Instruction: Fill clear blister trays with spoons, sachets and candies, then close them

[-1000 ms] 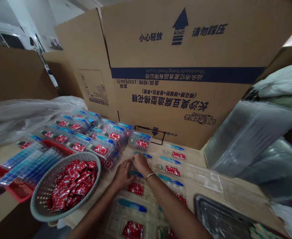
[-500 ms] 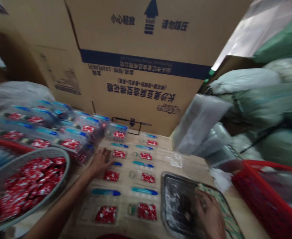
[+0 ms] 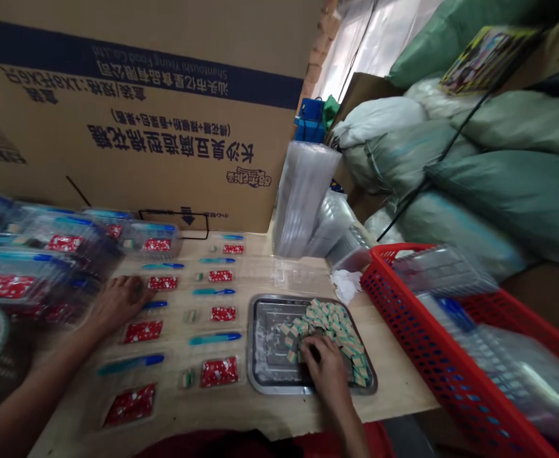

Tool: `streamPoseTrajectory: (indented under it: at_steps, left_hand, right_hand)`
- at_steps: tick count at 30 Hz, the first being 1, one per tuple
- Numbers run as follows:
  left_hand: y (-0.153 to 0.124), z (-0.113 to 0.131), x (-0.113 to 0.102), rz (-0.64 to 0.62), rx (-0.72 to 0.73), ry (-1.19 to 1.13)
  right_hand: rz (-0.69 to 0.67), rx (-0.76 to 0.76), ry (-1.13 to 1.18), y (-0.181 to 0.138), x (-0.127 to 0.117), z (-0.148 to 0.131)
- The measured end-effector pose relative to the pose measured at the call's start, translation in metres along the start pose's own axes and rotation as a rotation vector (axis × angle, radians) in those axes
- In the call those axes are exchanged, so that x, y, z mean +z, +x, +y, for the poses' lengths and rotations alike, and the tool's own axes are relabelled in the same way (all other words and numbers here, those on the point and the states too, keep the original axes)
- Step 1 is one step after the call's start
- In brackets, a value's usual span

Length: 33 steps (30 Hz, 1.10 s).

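My left hand (image 3: pixel 119 302) is at a clear plastic tray in the left column, beside a red packet (image 3: pixel 162 283). Its fingers curl downward together, and what lies under the fingertips is hidden. My right hand (image 3: pixel 327 366) reaches into a dark metal tray (image 3: pixel 269 343), thumb and fingers pinched among small green-and-cream striped pieces (image 3: pixel 331 318); anything between the tips is too small to make out. Clear trays in two columns hold red packets (image 3: pixel 219 372) and blue pens (image 3: pixel 215 338). Striped pieces (image 3: pixel 187 379) show in the right column's trays.
Filled clear boxes (image 3: pixel 45 248) are stacked at left, near a grey basket (image 3: pixel 2 337) of red packets. A large carton (image 3: pixel 179 146) stands behind. Stacked clear plastic trays (image 3: pixel 303 197) lean beside it. A red crate (image 3: pixel 403 331) and bulging sacks (image 3: pixel 512 184) are at right.
The view has swung to the right. My right hand has moved leftward over the striped pieces, and more of them show. My left hand stays by the left column, its fingers now drawn closer together.
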<state>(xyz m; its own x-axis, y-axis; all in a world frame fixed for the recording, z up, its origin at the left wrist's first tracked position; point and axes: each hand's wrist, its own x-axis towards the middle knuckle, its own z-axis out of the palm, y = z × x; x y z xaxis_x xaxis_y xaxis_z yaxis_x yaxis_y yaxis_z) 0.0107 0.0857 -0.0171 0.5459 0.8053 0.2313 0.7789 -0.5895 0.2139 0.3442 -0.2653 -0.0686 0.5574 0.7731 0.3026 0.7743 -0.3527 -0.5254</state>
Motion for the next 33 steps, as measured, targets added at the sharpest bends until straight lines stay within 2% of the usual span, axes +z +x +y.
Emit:
streamPoseTrajectory:
  at_steps: [3,7,10,12,15,18,21,24,29,31,33]
  left_hand:
    - [0.001,0.031,-0.002,0.040,0.075,0.031]
    - [-0.006,0.114,0.007,0.055,0.208,-0.237]
    - [-0.024,0.183,0.023,-0.144,0.319,-0.525]
    - [-0.038,0.221,0.038,-0.279,0.282,-0.707]
    - [-0.052,0.257,0.061,-0.429,0.026,-1.101]
    - [-0.057,0.272,0.075,-0.602,-0.269,-1.424]
    - [-0.056,0.272,0.075,-0.645,-0.446,-1.482]
    - [-0.056,0.268,0.069,-0.635,-0.490,-1.450]
    - [-0.059,0.266,0.061,-0.677,-0.534,-1.470]
    - [-0.057,0.262,0.059,-0.640,-0.552,-1.484]
    - [-0.053,0.256,0.057,-0.570,-0.546,-1.489]
  right_hand:
    - [-0.022,-0.037,0.009,0.017,0.000,-0.004]
    - [-0.094,-0.072,-0.213,0.048,0.017,-0.021]
    - [-0.157,-0.072,-0.314,0.062,0.026,-0.031]
    - [-0.167,-0.060,-0.270,0.064,0.025,-0.036]
    - [-0.172,-0.034,0.051,0.055,0.016,-0.042]
    - [-0.180,-0.001,0.377,0.042,0.006,-0.043]
    - [-0.105,0.035,0.303,0.032,-0.003,-0.033]
    - [-0.081,0.039,0.076,0.026,-0.007,-0.021]
    - [-0.258,-0.033,-0.198,0.028,0.000,-0.027]
    - [-0.285,-0.037,-0.258,0.031,0.001,-0.034]
    - [-0.283,-0.036,-0.200,0.034,0.001,-0.038]
